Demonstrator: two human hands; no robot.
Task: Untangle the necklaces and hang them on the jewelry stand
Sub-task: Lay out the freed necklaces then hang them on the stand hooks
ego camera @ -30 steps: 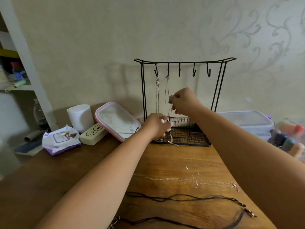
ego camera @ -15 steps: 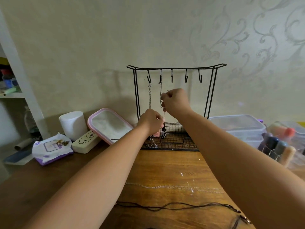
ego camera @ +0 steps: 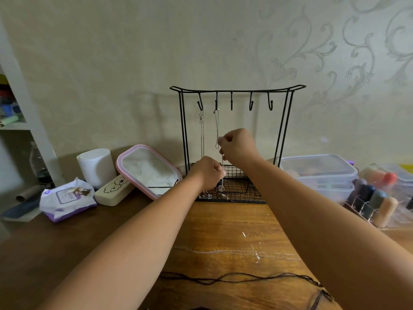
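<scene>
A black wire jewelry stand (ego camera: 237,89) stands at the back of the wooden table, with several hooks along its top bar. A silver chain (ego camera: 201,130) hangs from the leftmost hook. A thin silver necklace (ego camera: 216,128) hangs from the second hook. My right hand (ego camera: 238,145) pinches that necklace at mid height. Lower down, my left hand (ego camera: 209,173) pinches the same strand just above the stand's mesh base, with a small pendant (ego camera: 221,188) dangling below it. A fine silver chain (ego camera: 234,252) and a dark cord necklace (ego camera: 234,280) lie on the table in front.
Left of the stand are a pink-rimmed container (ego camera: 148,168), a white cup (ego camera: 97,166), a cream case (ego camera: 114,190) and a wipes pack (ego camera: 67,199). To the right sit clear lidded boxes (ego camera: 317,171) and a rack of small bottles (ego camera: 375,201). A shelf (ego camera: 15,121) flanks the left.
The view has tilted upward, so the stand sits lower in the frame. My right hand has dropped from near the hooks to mid height on the strand. My left hand stays low by the base.
</scene>
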